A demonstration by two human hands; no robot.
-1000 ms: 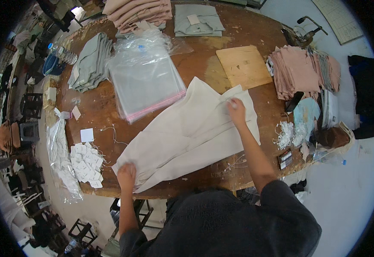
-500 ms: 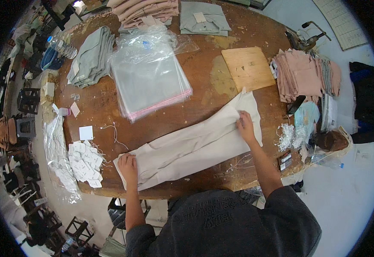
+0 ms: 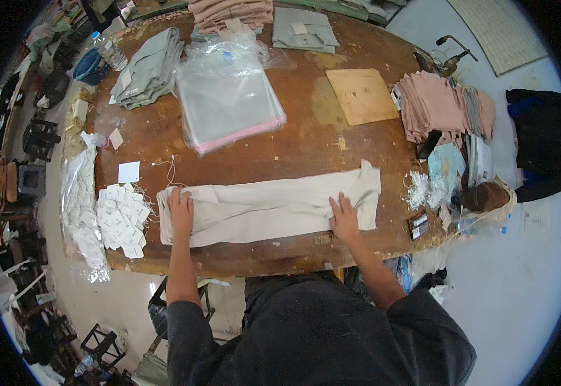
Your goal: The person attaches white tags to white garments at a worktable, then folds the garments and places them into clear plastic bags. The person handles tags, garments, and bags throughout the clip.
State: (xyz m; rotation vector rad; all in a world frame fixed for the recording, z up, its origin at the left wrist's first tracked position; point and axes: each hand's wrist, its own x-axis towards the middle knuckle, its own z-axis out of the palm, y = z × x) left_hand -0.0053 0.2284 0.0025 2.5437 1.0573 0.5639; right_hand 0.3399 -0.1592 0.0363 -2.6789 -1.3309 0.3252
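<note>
A long cream garment [image 3: 261, 206], folded into a narrow strip like a pair of trousers, lies flat across the near part of the table with creases along its middle. On its left end rests my left hand [image 3: 180, 211], fingers stretched out flat on the cloth. My right hand [image 3: 344, 219] lies with fingers spread on the garment's right part, a little short of its rumpled right end. Neither hand grips the cloth. Just left of the garment is a heap of white hang tags [image 3: 123, 220] with strings, and a white card [image 3: 128, 172] lies behind them.
Clear plastic bags [image 3: 229, 103] are stacked behind the garment on the wooden table [image 3: 299, 138]. Grey folded garments [image 3: 148, 71] and pink ones [image 3: 229, 14] lie farther back. A wooden board [image 3: 362, 96], more pink garments [image 3: 431, 106] and white strings [image 3: 416, 190] are at the right.
The garment has turned from a slant to nearly level with the table's front edge. My right hand has moved left and nearer; its fingers have spread. The head view has shifted slightly.
</note>
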